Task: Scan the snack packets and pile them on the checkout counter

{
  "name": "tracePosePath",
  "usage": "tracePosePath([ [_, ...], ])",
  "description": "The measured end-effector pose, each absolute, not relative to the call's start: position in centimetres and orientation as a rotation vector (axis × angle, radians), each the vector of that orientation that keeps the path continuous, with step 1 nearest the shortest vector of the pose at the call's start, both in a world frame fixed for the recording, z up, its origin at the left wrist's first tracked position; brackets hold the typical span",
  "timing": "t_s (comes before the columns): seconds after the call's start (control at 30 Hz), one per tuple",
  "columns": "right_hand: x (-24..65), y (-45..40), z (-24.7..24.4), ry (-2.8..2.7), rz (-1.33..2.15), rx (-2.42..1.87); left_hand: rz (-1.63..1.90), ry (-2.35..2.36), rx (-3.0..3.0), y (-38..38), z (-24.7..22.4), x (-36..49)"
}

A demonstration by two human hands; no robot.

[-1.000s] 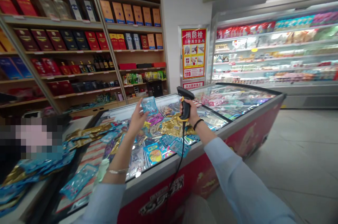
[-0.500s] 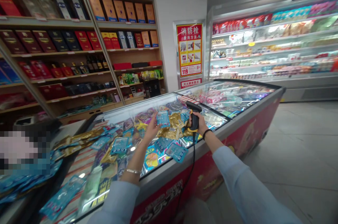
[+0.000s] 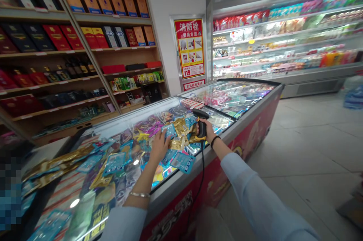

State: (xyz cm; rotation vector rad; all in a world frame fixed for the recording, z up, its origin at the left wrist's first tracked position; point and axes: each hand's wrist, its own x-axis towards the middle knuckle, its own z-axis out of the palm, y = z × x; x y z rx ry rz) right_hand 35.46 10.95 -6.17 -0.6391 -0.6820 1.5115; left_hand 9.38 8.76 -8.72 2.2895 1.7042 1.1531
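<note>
My right hand [image 3: 206, 129] is wrapped round the handle of a black and yellow barcode scanner [image 3: 202, 124], its cable hanging down the freezer's front. My left hand [image 3: 160, 144] lies at a blue packet [image 3: 170, 130] on the pile, back of the hand up and fingers spread; whether it grips the packet cannot be made out. Gold packets [image 3: 180, 125] lie between the two hands. Another blue packet [image 3: 183, 162] rests at the front edge, below them. All this lies on the glass lid of a chest freezer [image 3: 224, 165].
More blue and gold packets [image 3: 115, 163] spread to the left on the glass. Shelves of boxes [image 3: 104, 50] stand behind at left. A lit refrigerated display [image 3: 283, 52] is at the back right, with tiled floor before it.
The view has turned to the right. My left hand has turned back-up and lowered with the blue packet onto the pile. My right hand still holds the scanner.
</note>
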Motion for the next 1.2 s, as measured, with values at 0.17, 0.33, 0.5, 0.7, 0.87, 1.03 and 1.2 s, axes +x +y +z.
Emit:
tracePosePath([
  [0.17,35.44,11.06,-6.32,-0.694,1.512,-0.617,1.197,1.742,2.237,8.06,-8.42,9.57],
  [0.33,35.47,11.04,-6.28,-0.694,1.510,-0.621,1.242,1.694,2.205,8.27,-8.77,9.64],
  [0.5,35.57,11.09,-6.29,-0.684,1.529,-0.641,1.239,1.694,2.187,8.50,-9.14,9.71],
  [0.7,35.56,11.38,-6.56,-0.674,1.525,-0.638,1.233,1.721,2.180,8.28,-8.88,9.73],
  [0.87,35.51,11.20,-6.34,-0.659,1.526,-0.643,1.242,1.716,2.167,8.23,-8.57,9.78],
  [1.03,35.41,10.98,-6.12,-0.656,1.538,-0.656,1.261,1.704,2.158,8.26,-8.48,9.83],
  [1.2,35.37,11.06,-6.15,-0.667,1.511,-0.659,1.267,1.663,2.141,8.41,-8.38,9.66],
])
